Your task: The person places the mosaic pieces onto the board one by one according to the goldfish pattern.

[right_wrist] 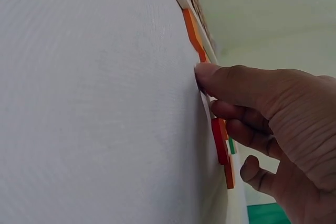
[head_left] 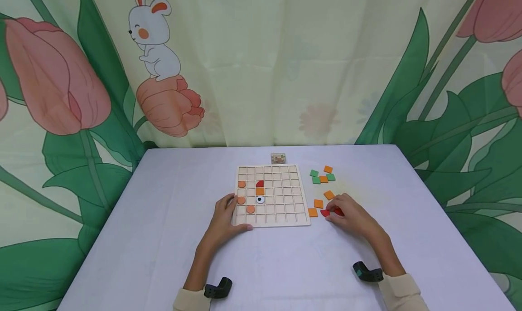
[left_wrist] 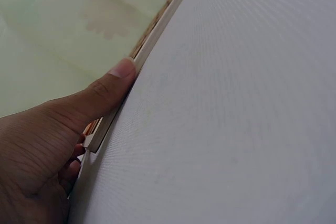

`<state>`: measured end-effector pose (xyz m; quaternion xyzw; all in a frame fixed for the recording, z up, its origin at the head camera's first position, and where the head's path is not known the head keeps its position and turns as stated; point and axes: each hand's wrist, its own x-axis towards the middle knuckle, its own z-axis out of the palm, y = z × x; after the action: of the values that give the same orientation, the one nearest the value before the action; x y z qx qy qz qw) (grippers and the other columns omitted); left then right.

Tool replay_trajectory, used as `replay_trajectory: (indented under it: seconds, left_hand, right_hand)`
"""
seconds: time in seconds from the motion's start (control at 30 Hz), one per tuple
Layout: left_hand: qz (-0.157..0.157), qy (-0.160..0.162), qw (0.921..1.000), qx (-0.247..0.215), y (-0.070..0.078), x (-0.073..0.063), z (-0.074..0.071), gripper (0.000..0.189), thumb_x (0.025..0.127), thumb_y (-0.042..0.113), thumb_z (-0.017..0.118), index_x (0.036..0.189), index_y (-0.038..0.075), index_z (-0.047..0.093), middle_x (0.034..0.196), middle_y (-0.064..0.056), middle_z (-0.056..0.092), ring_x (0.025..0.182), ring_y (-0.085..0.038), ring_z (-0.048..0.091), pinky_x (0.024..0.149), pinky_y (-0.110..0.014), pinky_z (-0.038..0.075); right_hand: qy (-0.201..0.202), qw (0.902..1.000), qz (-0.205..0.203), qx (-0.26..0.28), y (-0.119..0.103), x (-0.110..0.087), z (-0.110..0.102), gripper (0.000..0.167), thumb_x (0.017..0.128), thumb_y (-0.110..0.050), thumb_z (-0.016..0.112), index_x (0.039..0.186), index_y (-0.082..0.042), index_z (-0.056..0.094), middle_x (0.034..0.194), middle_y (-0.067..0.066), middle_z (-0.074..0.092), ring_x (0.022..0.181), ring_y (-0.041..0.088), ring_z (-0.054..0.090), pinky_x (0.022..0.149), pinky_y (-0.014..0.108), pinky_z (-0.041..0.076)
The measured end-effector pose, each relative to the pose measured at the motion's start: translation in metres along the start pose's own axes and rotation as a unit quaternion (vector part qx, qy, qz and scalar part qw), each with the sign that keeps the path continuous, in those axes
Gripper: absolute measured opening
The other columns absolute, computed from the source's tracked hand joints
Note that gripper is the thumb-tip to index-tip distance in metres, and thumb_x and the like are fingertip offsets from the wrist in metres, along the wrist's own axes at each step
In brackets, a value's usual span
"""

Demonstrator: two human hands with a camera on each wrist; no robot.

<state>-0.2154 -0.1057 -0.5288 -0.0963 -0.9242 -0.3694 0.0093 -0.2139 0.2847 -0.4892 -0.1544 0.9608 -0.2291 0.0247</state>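
A pale wooden grid board (head_left: 281, 211) lies on the table. My left hand (head_left: 225, 218) grips its near left corner, fingers along the left side and thumb (left_wrist: 123, 69) on the near edge. On the board are several round orange discs (head_left: 250, 209), a red piece (head_left: 259, 184), an orange square (head_left: 260, 191) and a white disc with a black dot (head_left: 260, 200). To the right of the board, my right hand (head_left: 350, 215) pinches a small red piece (head_left: 324, 213) with thumb and fingertips low at the cloth. Another red piece (right_wrist: 219, 141) lies beneath that hand, partly hidden.
Orange squares (head_left: 318, 203) lie between the board and my right hand. Farther back are green squares (head_left: 314, 173) with more orange ones. A small patterned block (head_left: 278, 158) stands behind the board. A printed curtain (head_left: 261, 66) hangs beyond the white-covered table (head_left: 163, 238).
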Motion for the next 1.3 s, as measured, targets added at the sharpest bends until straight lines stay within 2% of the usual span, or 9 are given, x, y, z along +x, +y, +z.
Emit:
replay_trajectory:
  seconds: [0.2, 0.37, 0.63, 0.87, 1.1, 1.3]
  left_hand:
    - [-0.001, -0.002, 1.0, 0.005, 0.0, 0.0, 0.001, 0.109, 0.066, 0.052, 0.087, 0.15, 0.004, 0.037, 0.155, -0.011, 0.028, 0.143, -0.03, 0.021, 0.112, -0.046, 0.034]
    - [-0.007, -0.003, 1.0, -0.001, 0.0, 0.0, 0.0, 0.111, 0.065, 0.051, 0.087, 0.151, 0.005, 0.035, 0.155, -0.011, 0.028, 0.143, -0.03, 0.02, 0.112, -0.047, 0.032]
    - [0.002, -0.003, 1.0, -0.004, 0.0, -0.002, -0.001, 0.109, 0.066, 0.051, 0.087, 0.15, 0.004, 0.036, 0.155, -0.011, 0.028, 0.143, -0.031, 0.021, 0.111, -0.047, 0.034]
    - [-0.001, -0.003, 1.0, -0.002, 0.0, -0.001, -0.001, 0.109, 0.066, 0.052, 0.086, 0.15, 0.003, 0.036, 0.154, -0.011, 0.028, 0.143, -0.03, 0.021, 0.111, -0.047, 0.035]
    - [-0.004, -0.002, 1.0, -0.002, 0.002, -0.001, -0.001, 0.108, 0.066, 0.051, 0.087, 0.15, 0.004, 0.037, 0.154, -0.011, 0.028, 0.143, -0.031, 0.02, 0.111, -0.047, 0.034]
    - [-0.005, -0.002, 0.9999, -0.01, 0.001, -0.002, -0.001, 0.109, 0.066, 0.05, 0.087, 0.15, 0.004, 0.037, 0.154, -0.012, 0.028, 0.142, -0.032, 0.021, 0.11, -0.049, 0.036]
  right_hand:
    - [0.006, 0.9994, 0.009, 0.034, -0.001, 0.001, -0.001, 0.025, 0.083, -0.022, 0.079, 0.104, -0.011, 0.068, 0.094, -0.002, 0.061, 0.09, 0.016, 0.054, 0.079, 0.034, 0.054]
    - [0.001, 0.9982, -0.023, 0.056, -0.007, 0.008, -0.003, 0.025, 0.085, -0.016, 0.077, 0.105, -0.006, 0.067, 0.09, -0.004, 0.064, 0.083, 0.013, 0.059, 0.076, 0.031, 0.056]
    - [0.006, 0.9939, -0.066, 0.087, -0.027, 0.022, 0.0, 0.022, 0.085, -0.01, 0.075, 0.104, -0.004, 0.065, 0.086, -0.006, 0.062, 0.08, 0.012, 0.057, 0.071, 0.026, 0.054]
    - [-0.001, 0.9929, -0.062, 0.102, -0.046, 0.035, 0.007, 0.026, 0.085, -0.012, 0.076, 0.108, -0.004, 0.066, 0.087, -0.004, 0.062, 0.079, 0.013, 0.056, 0.07, 0.022, 0.053]
    - [0.02, 0.9925, -0.078, 0.092, -0.067, 0.044, 0.019, 0.027, 0.086, -0.015, 0.076, 0.108, -0.004, 0.066, 0.085, -0.006, 0.061, 0.078, 0.011, 0.055, 0.066, 0.021, 0.051]
    - [0.013, 0.9947, -0.058, 0.084, -0.087, 0.052, 0.031, 0.026, 0.085, -0.019, 0.077, 0.107, -0.008, 0.066, 0.083, -0.007, 0.059, 0.077, 0.011, 0.054, 0.068, 0.021, 0.052]
